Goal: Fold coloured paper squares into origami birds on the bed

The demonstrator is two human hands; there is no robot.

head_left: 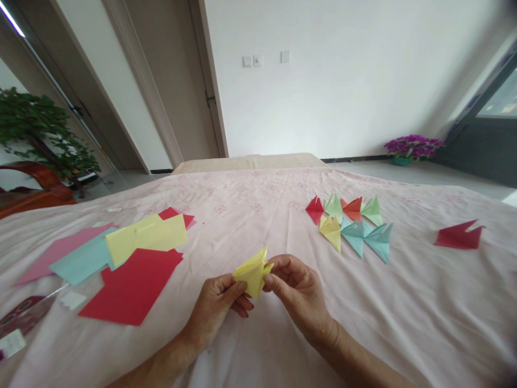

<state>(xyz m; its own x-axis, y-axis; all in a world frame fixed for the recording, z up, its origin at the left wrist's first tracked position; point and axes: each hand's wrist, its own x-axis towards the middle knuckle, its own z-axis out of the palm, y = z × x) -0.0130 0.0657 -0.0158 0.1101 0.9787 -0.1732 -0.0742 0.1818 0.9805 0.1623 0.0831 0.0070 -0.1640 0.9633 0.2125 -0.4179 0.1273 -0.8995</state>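
Observation:
A small folded yellow paper piece (253, 272) is held just above the pink cloth, near the front middle. My left hand (220, 311) pinches its lower left side with thumb and fingers closed. My right hand (297, 291) pinches its right edge, fingers curled. To the right lies a cluster of several finished folded paper shapes (352, 225) in red, green, orange, yellow and teal.
Flat sheets of coloured paper (133, 280), red, yellow, teal and pink, lie at the left. One dark red folded shape (458, 236) sits alone at far right. The pink patterned cloth (258, 205) covers the surface. A potted plant (36, 129) stands at left, purple flowers (412, 146) at back right.

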